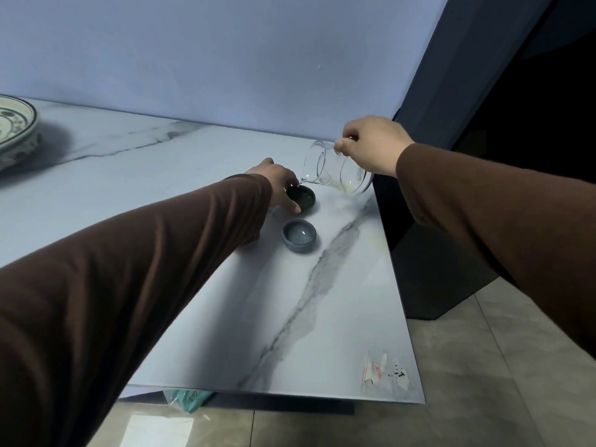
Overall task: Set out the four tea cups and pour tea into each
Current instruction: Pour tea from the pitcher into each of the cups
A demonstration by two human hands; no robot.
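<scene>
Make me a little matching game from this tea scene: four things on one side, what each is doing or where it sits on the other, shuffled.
1. glass pitcher
2. dark cup
3. blue cup
4. patterned plate

a. far left of the table
b. steadied by the left hand
c. tipped in the right hand
d. standing alone, untouched

Pairs: 1-c, 2-b, 3-d, 4-a

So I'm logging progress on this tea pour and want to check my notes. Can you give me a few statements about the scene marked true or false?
1. The right hand holds a tilted glass pitcher. True.
2. The pitcher's spout is over the blue cup. False: it is at the dark cup.
3. The left hand is at the dark cup. True.
4. Four cups are visible on the marble table. False: only two show.
5. A patterned plate sits at the far left. True.
</scene>
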